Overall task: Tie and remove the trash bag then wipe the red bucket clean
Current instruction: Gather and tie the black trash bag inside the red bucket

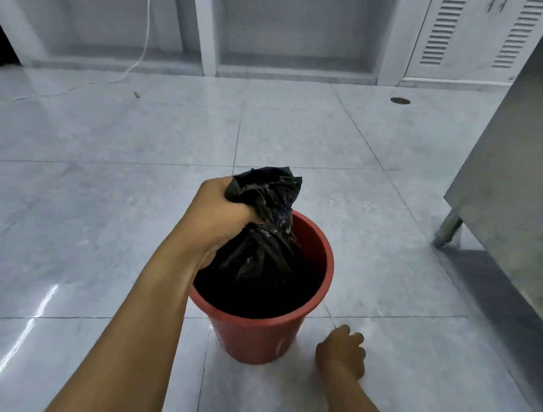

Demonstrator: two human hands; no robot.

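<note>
A red bucket [266, 338] stands on the pale tiled floor near the middle of the head view. A black trash bag [262, 253] fills it, and the bag's gathered, twisted neck rises above the rim. My left hand [214, 221] is clenched around that neck, just above the bucket's left side. My right hand [342, 351] hovers low beside the bucket's right wall, fingers loosely curled, holding nothing and apart from the bucket.
A steel cabinet [537, 171] on a metal leg [448, 231] stands close on the right. White cabinets with open bays [301, 23] and louvred doors line the back wall. A thin white cord [146, 33] trails down onto the floor at left. A round floor drain [400, 100] lies far right.
</note>
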